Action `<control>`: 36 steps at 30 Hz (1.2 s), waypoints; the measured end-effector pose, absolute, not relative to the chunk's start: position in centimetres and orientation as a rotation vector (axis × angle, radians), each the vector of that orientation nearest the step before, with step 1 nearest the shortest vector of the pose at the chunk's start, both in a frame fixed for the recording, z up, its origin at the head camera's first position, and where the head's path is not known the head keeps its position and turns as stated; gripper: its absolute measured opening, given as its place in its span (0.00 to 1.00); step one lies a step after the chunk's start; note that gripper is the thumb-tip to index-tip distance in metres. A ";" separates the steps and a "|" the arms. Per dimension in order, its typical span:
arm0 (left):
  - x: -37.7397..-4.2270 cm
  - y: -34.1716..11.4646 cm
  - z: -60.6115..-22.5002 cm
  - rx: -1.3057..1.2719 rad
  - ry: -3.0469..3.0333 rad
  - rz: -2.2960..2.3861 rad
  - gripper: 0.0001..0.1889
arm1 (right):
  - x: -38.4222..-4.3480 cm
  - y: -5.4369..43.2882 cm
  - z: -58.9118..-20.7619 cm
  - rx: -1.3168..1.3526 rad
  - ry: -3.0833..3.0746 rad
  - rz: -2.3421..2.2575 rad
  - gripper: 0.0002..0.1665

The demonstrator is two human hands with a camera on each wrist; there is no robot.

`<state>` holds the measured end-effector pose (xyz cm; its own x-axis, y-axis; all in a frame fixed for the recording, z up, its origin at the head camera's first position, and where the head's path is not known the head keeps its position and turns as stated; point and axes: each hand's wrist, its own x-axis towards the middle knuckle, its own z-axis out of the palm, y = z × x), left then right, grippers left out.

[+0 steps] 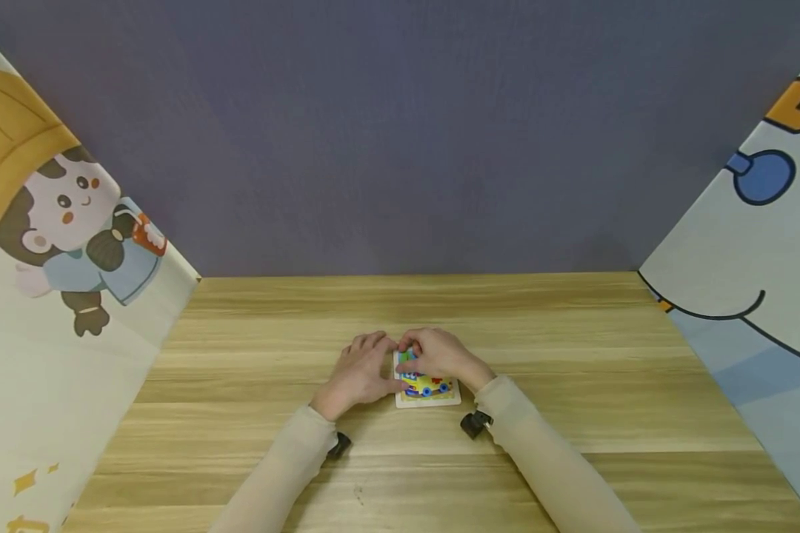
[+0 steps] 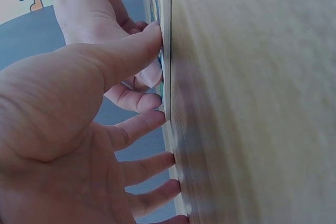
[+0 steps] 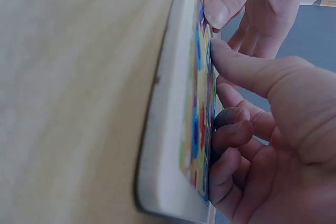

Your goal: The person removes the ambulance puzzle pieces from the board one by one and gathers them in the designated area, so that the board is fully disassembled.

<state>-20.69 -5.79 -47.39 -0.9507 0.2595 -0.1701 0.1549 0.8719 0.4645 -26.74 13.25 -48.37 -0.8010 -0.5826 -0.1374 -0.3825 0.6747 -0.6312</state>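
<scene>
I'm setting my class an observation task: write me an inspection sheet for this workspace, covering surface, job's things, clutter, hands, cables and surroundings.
Surface: wood-grain table, with small dark marks between the forearms.
Job's things: white-bordered board lying flat, its yellow vehicle picture partly covered.
Clutter: nothing seen.
Left hand: thumb on the board, other fingers spread beyond its left edge.
Right hand: over the board, fingers bent; whether it holds a piece cannot be told.
Cables: nothing seen.
Surroundings: dark grey-blue wall behind, cartoon-printed left panel and right panel.
</scene>
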 end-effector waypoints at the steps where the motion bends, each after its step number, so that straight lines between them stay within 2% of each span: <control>1: -20.6 -5.8 -47.4 0.316 2.817 0.672 0.36 | -26.7 13.3 -48.4 -0.766 2.563 -0.856 0.18; 13: -20.4 -5.7 -47.2 0.315 2.818 0.661 0.37 | -26.5 13.5 -48.4 -0.746 2.558 -0.942 0.17; 25: -20.2 -5.8 -47.0 0.311 2.823 0.668 0.36 | -25.9 13.9 -48.6 -0.845 2.561 -0.979 0.22; 36: -20.2 -5.9 -46.9 0.322 2.825 0.662 0.36 | -25.9 13.9 -48.6 -0.789 2.553 -1.004 0.23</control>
<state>-20.18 -5.90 -46.89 -0.9513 0.2610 -0.1642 0.1608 0.8743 0.4581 -25.89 13.93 -48.61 -0.8095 -0.5837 -0.0629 -0.3846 0.6082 -0.6944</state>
